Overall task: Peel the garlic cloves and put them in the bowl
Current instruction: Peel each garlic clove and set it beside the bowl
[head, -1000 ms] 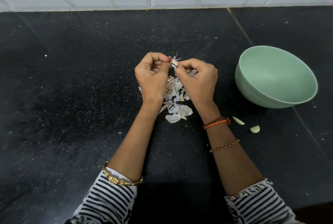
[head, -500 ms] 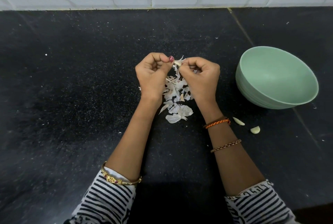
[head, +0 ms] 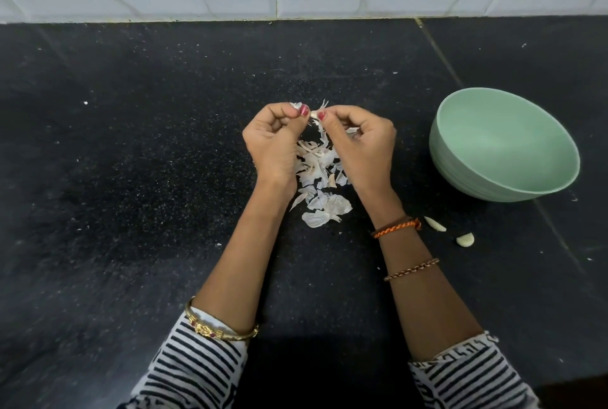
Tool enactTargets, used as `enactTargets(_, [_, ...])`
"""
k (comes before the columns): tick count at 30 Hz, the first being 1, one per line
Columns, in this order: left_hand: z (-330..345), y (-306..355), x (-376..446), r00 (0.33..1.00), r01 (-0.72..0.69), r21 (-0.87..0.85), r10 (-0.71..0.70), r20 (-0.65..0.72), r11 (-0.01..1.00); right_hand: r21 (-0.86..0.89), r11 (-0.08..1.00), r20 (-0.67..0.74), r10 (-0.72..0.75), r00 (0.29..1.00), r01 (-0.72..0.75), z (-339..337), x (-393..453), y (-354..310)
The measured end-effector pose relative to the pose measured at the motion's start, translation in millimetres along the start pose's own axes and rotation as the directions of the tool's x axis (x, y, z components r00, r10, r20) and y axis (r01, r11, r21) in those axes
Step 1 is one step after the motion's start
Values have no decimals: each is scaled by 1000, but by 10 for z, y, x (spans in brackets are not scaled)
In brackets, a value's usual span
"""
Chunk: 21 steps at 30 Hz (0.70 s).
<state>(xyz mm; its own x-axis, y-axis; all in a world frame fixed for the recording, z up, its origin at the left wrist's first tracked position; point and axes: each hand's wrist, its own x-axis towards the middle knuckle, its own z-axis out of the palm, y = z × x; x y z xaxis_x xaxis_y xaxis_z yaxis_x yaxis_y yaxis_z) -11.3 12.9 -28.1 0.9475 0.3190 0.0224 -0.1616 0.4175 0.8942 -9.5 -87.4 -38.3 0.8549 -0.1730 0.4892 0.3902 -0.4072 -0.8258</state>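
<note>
Hands: left hand (head: pixel 274 142) and right hand (head: pixel 360 142) both pinching a small pale garlic clove (head: pixel 315 114), mid-tabletop
Peels: papery white flakes (head: pixel 320 185) below
Bowl: smooth mint-green bowl (head: pixel 460 158), right edge
Tabletop: speckled black stone tabletop (head: pixel 131 145)

A small pale clove (head: pixel 314 114) sat pinched between both thumbs, skin partly on. Right of the grip stood the green bowl (head: pixel 539 185), upright; two peeled cloves (head: pixel 435 223) lay nearer, below it.
</note>
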Motion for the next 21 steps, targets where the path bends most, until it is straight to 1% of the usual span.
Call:
enactTargets(5, [12, 30, 6, 993, 112, -41, -113, -34, 993, -161, 984, 15, -71, 997, 72, 69, -22, -5])
enactTargets(7, [28, 33, -13, 995, 96, 12, -95, -38, 995, -224, 967, -4, -125, 992, 121, 84, -36, -5])
enactTargets(9, [44, 19, -33, 998, 44, 72, -40, -51, 996, -243, 961, -9, -139, 990, 133, 87, -42, 9])
enactTargets(12, [41, -5, -37, 996, -70, 189, 80, -42, 979, -220, 969, 1, -119, 993, 117, 85, -35, 37])
enactTargets(16, [35, -12, -42, 990, -125, 218, 136, -34, 968, -204, 974, 17, -100, 995, 102, 84, -41, 14])
enactTargets(18, [16, -21, -32, 984, -169, 249, 178, -12, 954, -139, 988, 28, -61, 998, 65, 77, -37, -8])
enactTargets(21, [-8, -39, -13, 967, -248, 319, 254, 22, 915, 15, 1000, 74, 19, 997, -20, 49, -14, -22])
